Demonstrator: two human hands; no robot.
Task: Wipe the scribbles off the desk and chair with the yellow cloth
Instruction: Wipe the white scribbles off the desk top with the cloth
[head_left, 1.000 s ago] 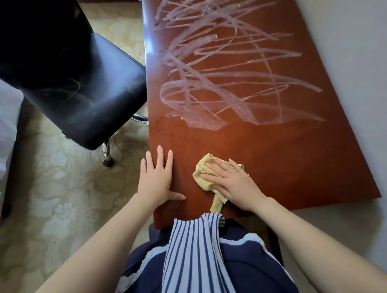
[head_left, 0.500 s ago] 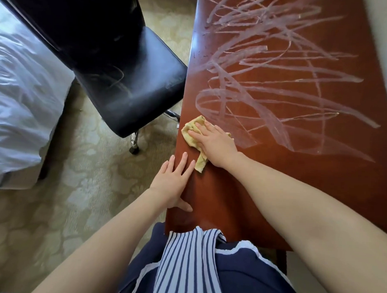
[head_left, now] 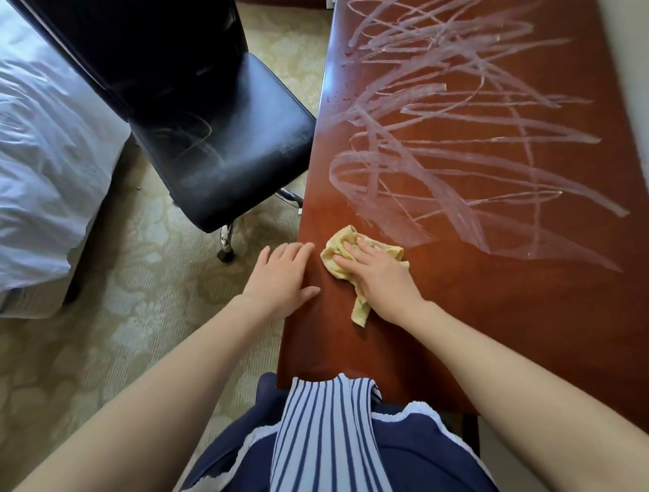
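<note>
Cloth point(head_left: 338, 242) on desk point(head_left: 497, 325) under R hand point(head_left: 377, 277), L hand point(head_left: 281, 277) just left (on rim); scribbles point(head_left: 448, 139) beyond, chair point(head_left: 227, 150) left.

desk point(head_left: 497, 325) x1 | chair point(head_left: 227, 150) x1, off desk's left edge | yellow cloth point(head_left: 338, 242) x1, near desk's left edge | hands x2: left hand point(head_left: 281, 277), right hand point(head_left: 380, 281) | scribble patches x2: desk scribble point(head_left: 448, 139) big, far end; chair scribble point(head_left: 198, 138) faint, seat | bed point(head_left: 35, 162) x1 | caster point(head_left: 225, 255) x1 visible | carpet point(head_left: 91, 348) x1, patterned | wall point(head_left: 644, 109) x1, along desk's right edge
</note>
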